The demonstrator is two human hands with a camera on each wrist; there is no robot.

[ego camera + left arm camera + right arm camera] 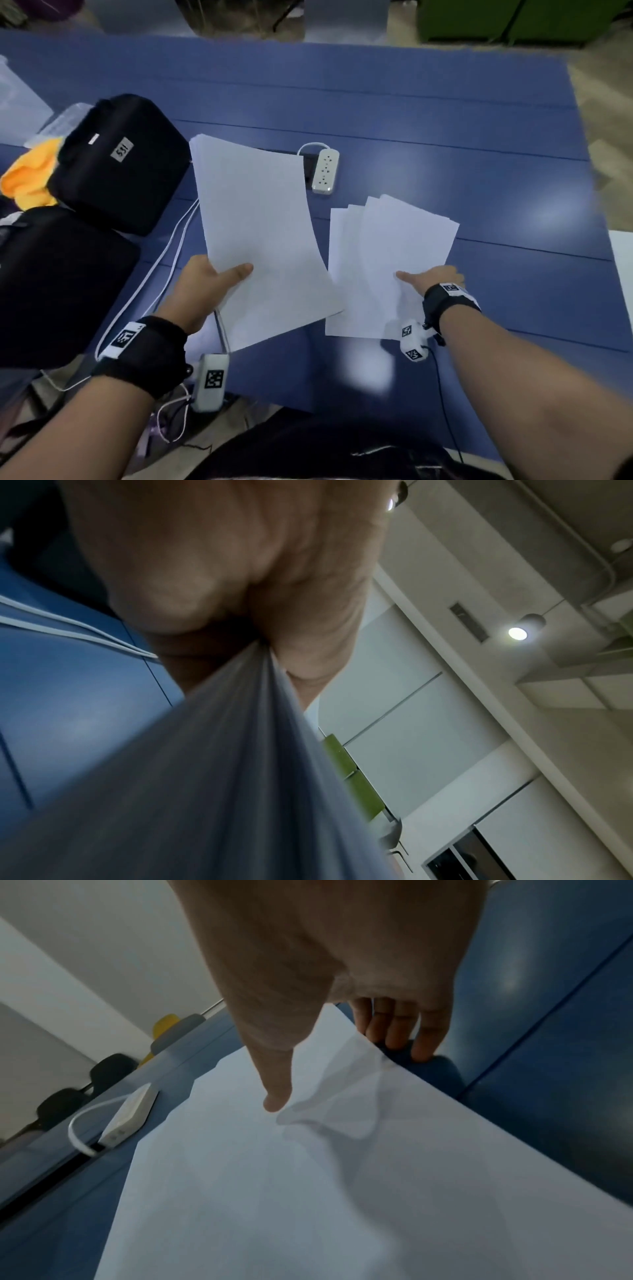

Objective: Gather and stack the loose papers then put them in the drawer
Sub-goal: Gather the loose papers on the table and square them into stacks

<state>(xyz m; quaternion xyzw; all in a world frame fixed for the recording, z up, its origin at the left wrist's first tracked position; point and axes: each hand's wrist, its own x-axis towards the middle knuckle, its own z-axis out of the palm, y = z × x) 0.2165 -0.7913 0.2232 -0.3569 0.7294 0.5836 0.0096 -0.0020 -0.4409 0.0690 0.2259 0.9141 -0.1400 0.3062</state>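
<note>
My left hand (219, 277) holds a stack of white papers (260, 233) lifted above the blue table (445, 120), thumb on top and fingers underneath; the left wrist view shows the sheets' edge (219, 764) pinched in the hand (260, 642). To the right, a few fanned white sheets (383, 267) lie on the table. My right hand (428, 277) grips their right edge, thumb on top. In the right wrist view the thumb (274, 1091) presses the top sheet (308, 1191), which wrinkles, while the fingers (400, 1031) curl past its edge toward the table. No drawer is in view.
A white power strip (325, 169) with its cable lies behind the papers. Two black bags (120, 161) (51, 284) and an orange cloth (27, 181) crowd the left side. White cables (164, 260) run along the table's left. The table's near edge is close to my body.
</note>
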